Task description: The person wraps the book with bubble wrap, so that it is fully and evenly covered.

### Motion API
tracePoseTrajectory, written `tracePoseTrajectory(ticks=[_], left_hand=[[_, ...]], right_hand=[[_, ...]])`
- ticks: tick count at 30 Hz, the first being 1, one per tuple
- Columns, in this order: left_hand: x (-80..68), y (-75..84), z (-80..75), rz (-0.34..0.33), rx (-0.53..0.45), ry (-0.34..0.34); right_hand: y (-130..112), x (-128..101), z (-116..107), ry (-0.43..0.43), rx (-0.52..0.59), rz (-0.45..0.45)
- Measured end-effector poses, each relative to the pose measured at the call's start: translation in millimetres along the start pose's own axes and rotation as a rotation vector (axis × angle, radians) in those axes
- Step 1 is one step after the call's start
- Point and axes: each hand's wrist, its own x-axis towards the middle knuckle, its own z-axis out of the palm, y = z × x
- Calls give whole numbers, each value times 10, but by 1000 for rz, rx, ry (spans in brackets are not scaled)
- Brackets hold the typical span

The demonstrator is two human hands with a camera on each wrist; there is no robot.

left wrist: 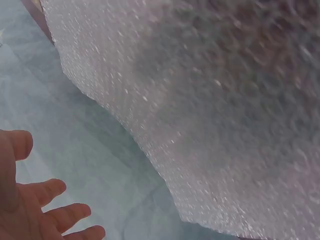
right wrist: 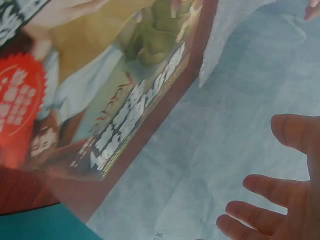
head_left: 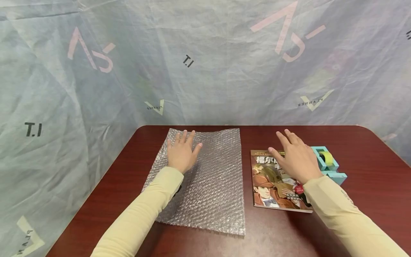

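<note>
A sheet of clear bubble wrap [head_left: 218,178] lies flat on the table, and it fills much of the left wrist view. Over its left part hovers my left hand [head_left: 182,153], palm down with fingers spread and holding nothing. To the right lies a comic-style book [head_left: 269,194] with an illustrated cover, a red seal showing in the right wrist view. My right hand [head_left: 297,159] is held above the book's upper right part, fingers extended, nothing in it, and hides some of the cover. Just beyond that hand stands a turquoise tape dispenser [head_left: 335,176] with a yellow-green roll, partly covered by the hand.
The dark red-brown table [head_left: 369,207] has rounded far corners. A grey-blue printed cloth [head_left: 205,89] hangs behind it and along the left side. A strip of table separates the bubble wrap from the book.
</note>
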Motion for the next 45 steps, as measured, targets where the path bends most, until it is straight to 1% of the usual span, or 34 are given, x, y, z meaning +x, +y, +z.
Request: tracePoseTrajectory(ticks=[3, 6, 9, 11, 14, 18, 22, 25, 28, 33, 35, 37, 40, 45], left_hand=[[-4, -64, -22, -11, -11, 32], [-13, -132, -32, -10, -38, 105], [-26, -198, -41, -3, -55, 193], [-34, -236, -55, -7, -60, 231], [-41, -294, -80, -23, -67, 252], [-39, -382, -100, -41, -64, 259], [-37, -478, -104, -62, -71, 266], [-38, -553, -116, -85, -76, 250], [-37, -638, -146, -122, -86, 214], [-45, -780, -216, -199, -135, 134], [-55, -830, -236, -222, -141, 100], [-67, -872, -249, -240, -139, 66], [-82, -926, -254, -255, -132, 17], [-85, -988, -221, -272, -130, -55]], right_hand=[[-42, 17, -5, 27, 20, -15], [-95, 40, -14, 27, 44, -20], [-146, 69, -26, 13, 59, -19], [-176, 85, -36, 4, 75, -20], [-210, 100, -38, 15, 93, -37], [-253, 112, -29, 22, 141, -56], [-291, 125, -5, -13, 216, -45], [-322, 132, 18, -55, 264, -24], [-348, 146, 43, -103, 291, -13], [-388, 176, 81, -181, 331, -7], [-398, 180, 96, -205, 353, 2], [-411, 183, 116, -220, 372, 13], [-435, 191, 163, -220, 379, 22], [-506, 200, 254, -225, 366, 55]])
